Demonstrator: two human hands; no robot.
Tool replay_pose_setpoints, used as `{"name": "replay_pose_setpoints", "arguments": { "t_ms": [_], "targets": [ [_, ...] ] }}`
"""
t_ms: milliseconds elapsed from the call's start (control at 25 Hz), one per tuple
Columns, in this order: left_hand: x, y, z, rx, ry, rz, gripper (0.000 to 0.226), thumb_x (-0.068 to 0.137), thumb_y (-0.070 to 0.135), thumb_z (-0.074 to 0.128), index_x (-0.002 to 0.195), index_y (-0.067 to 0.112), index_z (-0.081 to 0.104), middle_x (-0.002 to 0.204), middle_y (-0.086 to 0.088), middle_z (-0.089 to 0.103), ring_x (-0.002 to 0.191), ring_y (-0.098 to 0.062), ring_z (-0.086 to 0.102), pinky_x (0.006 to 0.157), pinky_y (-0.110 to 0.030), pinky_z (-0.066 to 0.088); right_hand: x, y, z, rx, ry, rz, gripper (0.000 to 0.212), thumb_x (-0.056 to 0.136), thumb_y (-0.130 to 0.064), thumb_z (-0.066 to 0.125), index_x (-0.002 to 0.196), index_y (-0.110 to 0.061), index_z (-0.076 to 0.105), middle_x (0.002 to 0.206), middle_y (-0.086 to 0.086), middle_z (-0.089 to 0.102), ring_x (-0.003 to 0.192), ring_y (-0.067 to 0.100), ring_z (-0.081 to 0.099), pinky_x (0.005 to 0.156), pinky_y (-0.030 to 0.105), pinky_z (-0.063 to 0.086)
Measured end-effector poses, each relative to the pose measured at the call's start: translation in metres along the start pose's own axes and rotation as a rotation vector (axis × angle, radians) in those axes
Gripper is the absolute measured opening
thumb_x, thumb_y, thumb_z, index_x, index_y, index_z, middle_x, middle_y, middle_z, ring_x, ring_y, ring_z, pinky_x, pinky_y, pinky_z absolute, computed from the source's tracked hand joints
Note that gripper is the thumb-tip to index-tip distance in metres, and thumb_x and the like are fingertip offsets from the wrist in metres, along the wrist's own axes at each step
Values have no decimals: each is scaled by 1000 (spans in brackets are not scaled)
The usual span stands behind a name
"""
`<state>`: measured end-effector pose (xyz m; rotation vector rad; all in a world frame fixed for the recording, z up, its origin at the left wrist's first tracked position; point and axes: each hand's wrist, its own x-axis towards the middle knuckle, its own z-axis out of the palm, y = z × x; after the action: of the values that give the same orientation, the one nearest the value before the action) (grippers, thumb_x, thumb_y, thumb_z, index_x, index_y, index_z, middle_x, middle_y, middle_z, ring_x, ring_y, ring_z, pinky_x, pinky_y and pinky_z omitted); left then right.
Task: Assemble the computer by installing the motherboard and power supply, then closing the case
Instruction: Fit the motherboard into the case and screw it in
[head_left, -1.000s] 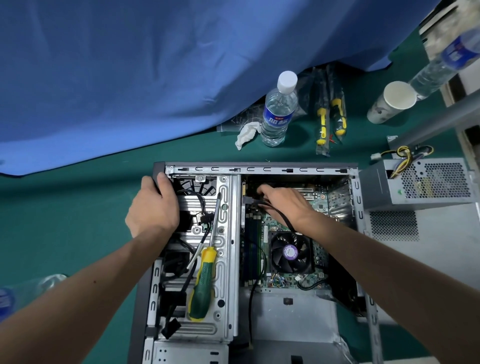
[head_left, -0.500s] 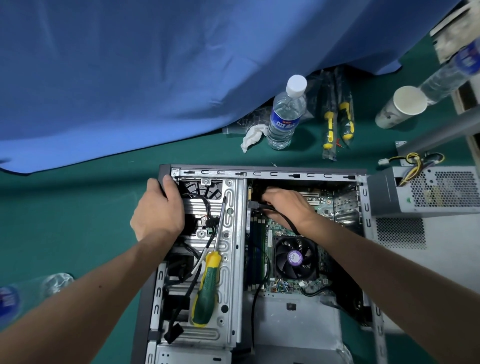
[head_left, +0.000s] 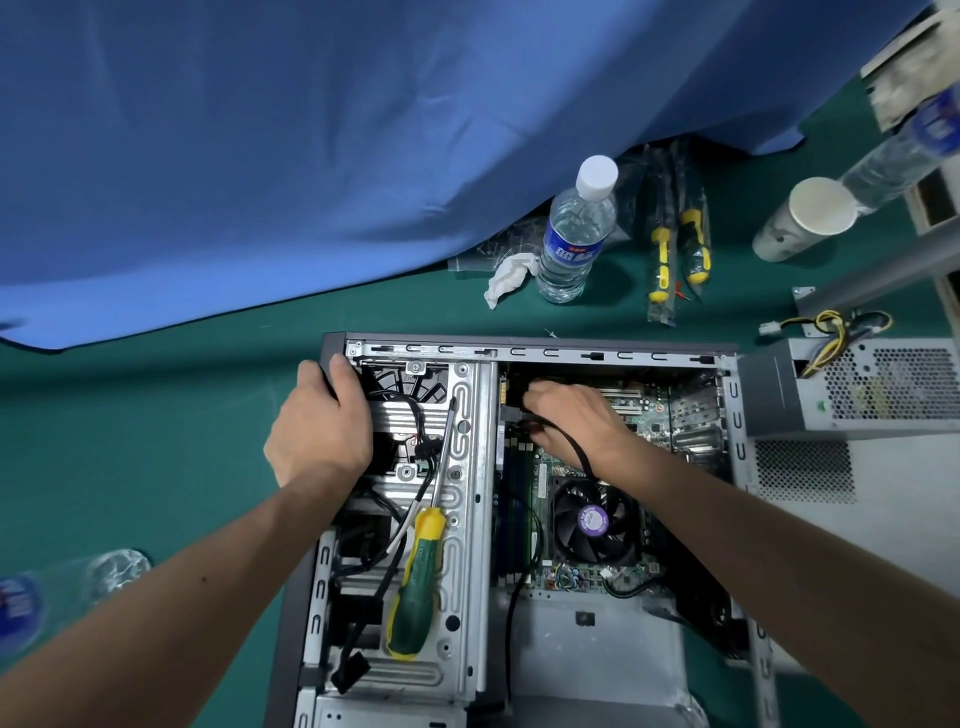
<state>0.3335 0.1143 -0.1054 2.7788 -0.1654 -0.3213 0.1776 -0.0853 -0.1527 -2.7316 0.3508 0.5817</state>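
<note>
Both hands at the open computer case lying on the green counter.

Right hand fingers pinch a black cable above the seated motherboard; left hand fingers curl over the case's far-left corner. Green-yellow screwdriver rests on the drive cage; power supply sits outside, right.

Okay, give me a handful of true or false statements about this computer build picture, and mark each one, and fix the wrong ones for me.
1. The power supply sits outside the case, on the right. True.
2. The green and yellow screwdriver is in the right hand. False: it lies on the metal drive bracket, in no hand.
3. The left hand grips the case's far left corner. True.
4. The water bottle beyond the case has no cap. False: a white cap is on it.
5. The right hand holds a black cable over the motherboard. True.
</note>
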Motion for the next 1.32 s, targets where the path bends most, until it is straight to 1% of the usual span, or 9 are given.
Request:
{"name": "replay_pose_setpoints", "arguments": {
  "t_ms": [440, 560, 720, 840, 960, 1080, 1200, 1240, 1320],
  "targets": [
    [0, 1, 0, 6, -2, -2, 46, 101, 53, 17, 85, 15, 36, 67, -1, 41, 74, -33, 46, 70, -41, 34, 6, 2, -12, -71, -69, -58, 7, 87, -10, 61, 93, -11, 59, 92, 3, 57, 81, 29, 62, 63, 32, 41],
    [1, 1, 0, 13, -6, -8, 46, 102, 53, 17, 85, 15, 36, 65, 1, 38, 73, -33, 45, 70, -41, 33, 3, 1, -10, 34, -57, 15, 22, 83, -4, 63, 85, -17, 46, 78, 2, 55, 71, 28, 58, 59, 31, 39],
    [0, 0, 1, 10, -6, -2, 46, 101, 53, 17, 84, 15, 36, 65, 1, 40, 74, -33, 46, 70, -41, 33, 9, 7, -13, 212, -90, 110, 18, 85, -16, 72, 87, -20, 54, 86, 1, 66, 80, 26, 64, 73, 34, 53],
    [1, 0, 0, 7, 3, 3, 46, 101, 53, 17, 83, 16, 36, 65, 1, 40, 73, -34, 46, 70, -41, 33, 17, 4, -14, 281, -124, 143, 9, 90, -15, 65, 88, -13, 57, 89, 8, 66, 84, 31, 65, 79, 41, 54],
    [0, 0, 1, 9, -3, 6, 46, 101, 54, 16, 84, 15, 36, 66, 0, 41, 73, -33, 46, 70, -41, 33, 16, -2, -7, 187, -111, 116, 16, 85, -9, 69, 80, -11, 53, 78, 5, 58, 77, 31, 64, 64, 36, 49],
    [-1, 1, 1, 5, -7, 5, 46, 101, 54, 17, 84, 16, 36, 66, 1, 41, 73, -33, 47, 70, -41, 34, 13, 1, -3, 220, -96, 147, 18, 82, -7, 74, 95, -12, 63, 90, 5, 65, 86, 28, 67, 72, 36, 53],
    [-2, 1, 0, -3, -8, 4, 45, 101, 53, 17, 81, 17, 35, 65, 2, 41, 71, -31, 45, 69, -40, 33, 11, 3, -4, 503, -113, 269, 27, 91, -16, 65, 117, -12, 63, 107, 7, 66, 101, 26, 66, 76, 27, 51],
    [-2, 0, 0, -2, -6, 5, 45, 101, 53, 17, 80, 18, 34, 65, 2, 41, 70, -31, 45, 69, -39, 32, 11, 5, -6, 547, -121, 280, 28, 94, -20, 63, 121, -13, 63, 103, 2, 66, 97, 22, 65, 76, 25, 49],
    [-1, 1, -1, -5, -3, 8, 45, 102, 53, 17, 80, 17, 34, 65, 2, 41, 70, -31, 44, 69, -39, 32, 12, 9, -7, 548, -127, 313, 10, 95, -27, 63, 101, -19, 65, 82, -7, 61, 79, 15, 60, 66, 22, 44]
  ]
}}
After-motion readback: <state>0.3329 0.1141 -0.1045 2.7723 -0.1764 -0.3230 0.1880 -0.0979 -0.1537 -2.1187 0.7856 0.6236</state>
